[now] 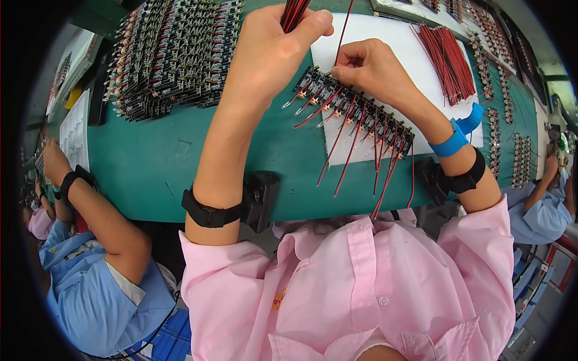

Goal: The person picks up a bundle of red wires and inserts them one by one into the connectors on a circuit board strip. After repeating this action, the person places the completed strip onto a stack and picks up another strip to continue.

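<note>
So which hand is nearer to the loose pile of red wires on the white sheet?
The right hand: it sits at the board strip just left of the pile. The left hand, gripping its own wire bundle, is farther left.

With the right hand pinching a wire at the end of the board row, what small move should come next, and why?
Probably press that wire down into the end board of the row: the right hand pinches it just there, boards further along already carry wires, and the left hand holds a spare bundle.

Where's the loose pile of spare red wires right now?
In the head view, the pile of red wires lies on the white sheet at the upper right, beyond the right hand and right of the row of small circuit boards.
</note>
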Available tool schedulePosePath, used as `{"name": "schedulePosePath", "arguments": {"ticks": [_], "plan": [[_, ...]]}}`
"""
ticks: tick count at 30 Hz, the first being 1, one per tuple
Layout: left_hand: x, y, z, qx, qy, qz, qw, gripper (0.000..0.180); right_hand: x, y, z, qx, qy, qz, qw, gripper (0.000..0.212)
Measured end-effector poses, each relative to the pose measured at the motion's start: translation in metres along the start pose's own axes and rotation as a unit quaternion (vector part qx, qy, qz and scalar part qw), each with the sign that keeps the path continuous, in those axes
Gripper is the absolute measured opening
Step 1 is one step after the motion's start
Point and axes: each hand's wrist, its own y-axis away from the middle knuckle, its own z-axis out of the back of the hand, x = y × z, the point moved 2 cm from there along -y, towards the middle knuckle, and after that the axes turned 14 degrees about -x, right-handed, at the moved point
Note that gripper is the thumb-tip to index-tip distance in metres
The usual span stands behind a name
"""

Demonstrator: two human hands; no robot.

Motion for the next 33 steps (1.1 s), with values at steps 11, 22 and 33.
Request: {"name": "schedulePosePath", "arguments": {"ticks": [11,22,33], "plan": [[-0.008,0.002,0.001,-0.005,-0.024,0.002,1.000,0.023,0.000,0.005,-0.001,-0.033,0.016,0.047,0.998,0.013],[-0.017,0.004,0.000,-0.023,-0.034,-0.008,0.999,0.023,-0.002,0.008,-0.002,-0.047,0.013,0.053,0.997,0.012],[-0.020,0.004,0.002,-0.020,-0.046,-0.011,0.999,0.023,-0.003,0.009,-0.005,-0.064,0.006,0.088,0.994,0.010]]}}
